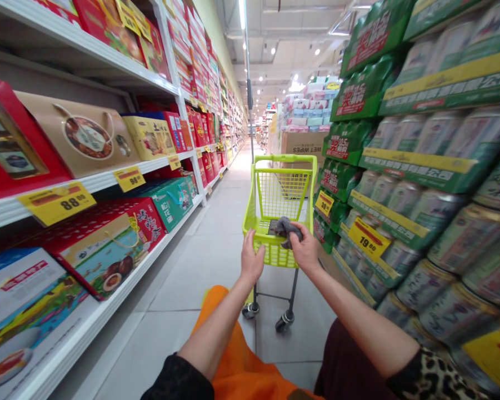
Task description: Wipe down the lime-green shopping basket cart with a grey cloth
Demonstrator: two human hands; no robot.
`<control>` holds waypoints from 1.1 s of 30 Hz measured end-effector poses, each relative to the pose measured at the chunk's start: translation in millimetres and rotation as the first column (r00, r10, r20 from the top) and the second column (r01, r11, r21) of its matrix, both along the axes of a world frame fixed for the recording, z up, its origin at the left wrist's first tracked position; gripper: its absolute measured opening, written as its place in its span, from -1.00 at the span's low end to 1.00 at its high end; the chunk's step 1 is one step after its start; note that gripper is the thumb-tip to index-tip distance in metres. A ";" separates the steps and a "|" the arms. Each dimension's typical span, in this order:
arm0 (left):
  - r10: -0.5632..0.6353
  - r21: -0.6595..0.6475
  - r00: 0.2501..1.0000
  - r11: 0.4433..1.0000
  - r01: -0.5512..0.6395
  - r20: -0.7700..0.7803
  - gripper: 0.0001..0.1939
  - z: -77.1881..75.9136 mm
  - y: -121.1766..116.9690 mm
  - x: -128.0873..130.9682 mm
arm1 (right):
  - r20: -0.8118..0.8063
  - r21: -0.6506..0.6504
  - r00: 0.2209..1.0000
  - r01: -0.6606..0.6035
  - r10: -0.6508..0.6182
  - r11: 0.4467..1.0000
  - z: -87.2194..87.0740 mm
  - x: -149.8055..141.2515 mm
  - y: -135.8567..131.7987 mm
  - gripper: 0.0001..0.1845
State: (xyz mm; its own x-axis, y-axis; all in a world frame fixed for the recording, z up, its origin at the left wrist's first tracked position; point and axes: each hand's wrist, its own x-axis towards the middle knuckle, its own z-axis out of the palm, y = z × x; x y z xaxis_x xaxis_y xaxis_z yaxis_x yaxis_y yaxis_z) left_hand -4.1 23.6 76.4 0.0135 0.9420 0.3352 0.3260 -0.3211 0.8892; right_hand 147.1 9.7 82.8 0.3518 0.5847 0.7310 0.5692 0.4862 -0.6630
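Observation:
A small lime-green shopping cart [283,255] with a plastic lattice basket stands directly ahead on the tiled floor. My left hand [252,258] is at the near left corner of its basket, fingers along the side and thumb at the front, gripping that corner. In my right hand [306,247] is a crumpled dark grey cloth [286,229], bunched over the basket's near rim. Behind the cloth, a small dark flat item shows in part; its kind I cannot make out.
Shelves [150,158] of boxed goods with yellow price tags line the left. Stacked beer can packs [420,166] rise close on the right. A brown WET WIPES carton [302,143] stands beyond the cart. Pale floor tiles [183,261] run down the aisle.

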 end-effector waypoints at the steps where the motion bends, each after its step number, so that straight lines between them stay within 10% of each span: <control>1: -0.034 -0.090 0.971 0.994 0.057 0.238 -0.49 -0.6 -7.2 7.9 | -0.131 -0.008 0.991 -0.029 0.027 1.000 3.5 -12.0 1.2 -0.71; 4: -0.076 -0.278 0.626 0.850 0.447 0.776 -0.60 5.3 -24.4 23.7 | -0.304 -0.014 0.945 -0.131 0.121 0.991 9.0 -41.2 1.0 -0.68; 8: 0.020 -0.189 0.263 0.750 0.634 0.965 -0.63 25.5 -25.8 16.7 | 0.000 0.019 0.988 -0.152 0.152 0.988 3.6 -49.7 -10.4 -0.72; 13: 0.223 -0.394 0.352 0.735 0.552 0.909 -0.80 25.7 -15.2 0.4 | 0.291 0.023 0.937 -0.207 0.192 0.978 -4.0 -45.9 -18.5 -0.70; 18: 0.131 -0.332 0.355 0.733 0.594 0.925 -0.79 8.9 -24.4 9.5 | 0.337 -0.008 0.933 -0.129 0.124 0.992 -2.6 -62.9 -15.2 -0.60; 26: -0.052 -0.244 0.302 0.471 0.848 0.952 -0.47 -14.5 -42.8 -38.7 | 0.742 -0.222 0.549 -0.340 0.384 0.914 -23.1 -46.6 -10.1 -0.32; 30: -0.034 -0.291 0.356 0.508 0.811 0.934 -0.53 -22.2 -44.9 -56.2 | 0.831 -0.283 0.349 -0.407 0.434 0.869 -22.1 -47.9 -1.3 -0.39; 33: -0.104 -0.401 0.535 0.548 0.734 0.838 -0.51 -21.6 -36.3 -64.8 | 0.887 -0.259 0.254 -0.419 0.386 0.870 -15.4 -54.9 8.4 -0.53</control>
